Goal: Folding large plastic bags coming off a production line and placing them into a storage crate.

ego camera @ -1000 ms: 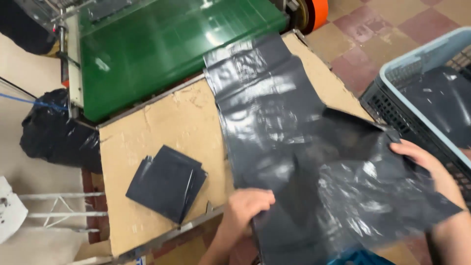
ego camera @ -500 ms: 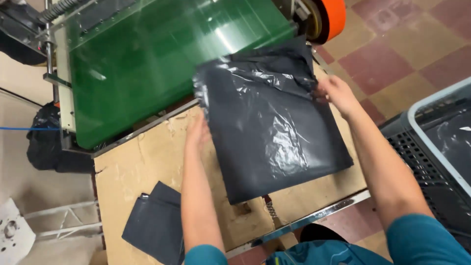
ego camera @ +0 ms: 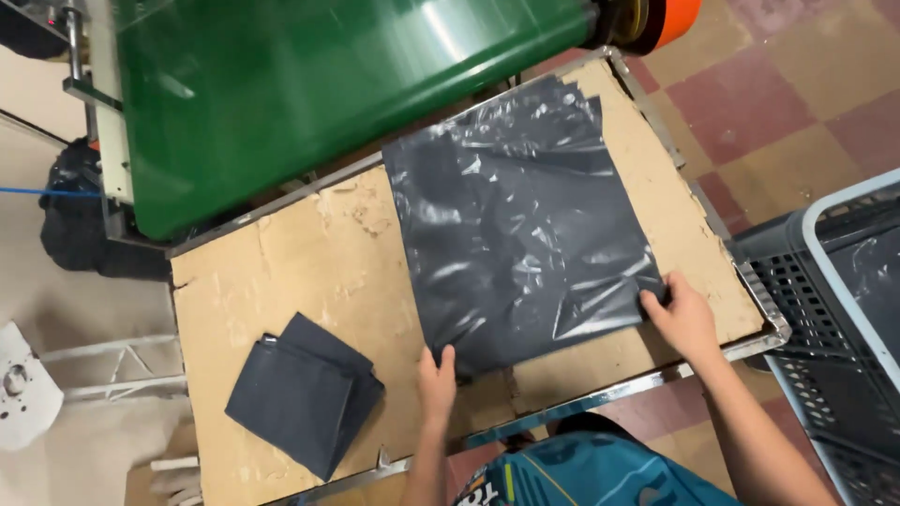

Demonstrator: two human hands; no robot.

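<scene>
I see a large dark grey plastic bag (ego camera: 520, 244) lying flat and glossy on the worn brown cardboard-topped work table (ego camera: 309, 272), taking up the table's right half. Its far edge reaches toward the green conveyor belt (ego camera: 309, 84) that runs along the table's far side, and its near edge stops just short of the table's metal front rim.

My left hand (ego camera: 437, 379) sits at the bag's near left corner, fingers pointing away from me and laid down on the plastic, the thumb on the bag's edge; it looks pressed flat rather than gripping. My right hand (ego camera: 682, 317) is at the bag's near right corner, fingers curled over the edge of the plastic. I cannot tell whether it pinches the corner or only presses it down.

Left of the bag, well apart from it and near the table's front left corner, lies a small stack of folded dark grey bags (ego camera: 302, 392), squared but slightly fanned. Off the table's right end stands a grey slatted plastic crate (ego camera: 825, 309) with more dark plastic inside. An orange roller end (ego camera: 667, 17) shows beyond the table's far right corner.
</scene>
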